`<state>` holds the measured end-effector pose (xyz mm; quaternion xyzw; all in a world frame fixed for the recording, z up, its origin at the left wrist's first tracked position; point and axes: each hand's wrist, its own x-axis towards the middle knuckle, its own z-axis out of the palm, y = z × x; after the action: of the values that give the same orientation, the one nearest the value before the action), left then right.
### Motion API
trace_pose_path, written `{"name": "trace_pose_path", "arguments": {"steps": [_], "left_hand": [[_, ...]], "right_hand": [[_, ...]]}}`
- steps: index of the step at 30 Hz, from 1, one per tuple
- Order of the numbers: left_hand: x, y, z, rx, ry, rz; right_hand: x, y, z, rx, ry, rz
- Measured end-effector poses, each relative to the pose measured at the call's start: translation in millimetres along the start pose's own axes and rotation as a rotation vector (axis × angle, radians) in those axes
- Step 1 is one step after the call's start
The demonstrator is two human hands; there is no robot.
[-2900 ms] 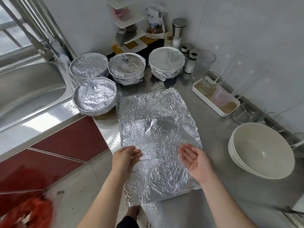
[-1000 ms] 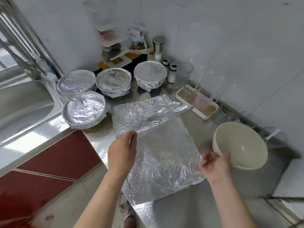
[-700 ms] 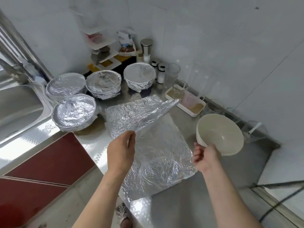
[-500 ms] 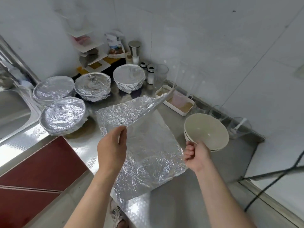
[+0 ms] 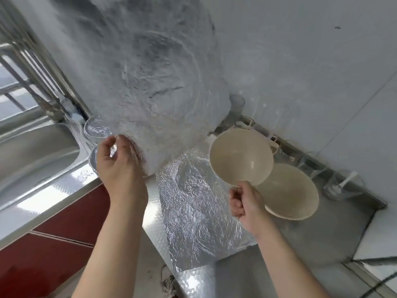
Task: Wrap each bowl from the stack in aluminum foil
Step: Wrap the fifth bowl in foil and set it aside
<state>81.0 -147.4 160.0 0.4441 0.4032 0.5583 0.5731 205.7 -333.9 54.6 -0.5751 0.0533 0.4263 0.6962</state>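
Observation:
My left hand [image 5: 117,166] pinches the near edge of a foil sheet [image 5: 150,82] and holds it raised and blurred in front of the back wall. A second crinkled foil sheet [image 5: 193,209] lies flat on the steel counter. My right hand [image 5: 245,203] grips the rim of a cream bowl [image 5: 240,155], tilted in the air above that flat sheet. Another cream bowl [image 5: 290,190] stays on the counter to the right. The raised sheet hides most of the foil-wrapped bowls; parts of two wrapped bowls [image 5: 95,127] show beside my left hand.
A steel sink [image 5: 32,155] lies at the left with window bars behind it. A clear glass [image 5: 236,103] and other glassware [image 5: 341,183] stand along the back wall. Red cabinet fronts [image 5: 71,218] run under the counter edge.
My left hand has lifted the top foil sheet high off the lower one. My right hand took hold of the top bowl and raised it off the stack, over the flat foil.

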Motion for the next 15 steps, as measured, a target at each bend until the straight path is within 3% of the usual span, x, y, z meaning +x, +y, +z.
{"name": "trace_pose_path", "arguments": {"steps": [7,15], "left_hand": [[6.7,-7.2,-11.1,-0.317,-0.090,-0.457],[-37.1,-65.6,-27.4,-0.041,-0.136,-0.708]], "right_hand": [[28.3,38.2,45.2,-0.150,-0.109,0.228],[39.1,35.5,43.8,-0.383,0.015,0.274]]}}
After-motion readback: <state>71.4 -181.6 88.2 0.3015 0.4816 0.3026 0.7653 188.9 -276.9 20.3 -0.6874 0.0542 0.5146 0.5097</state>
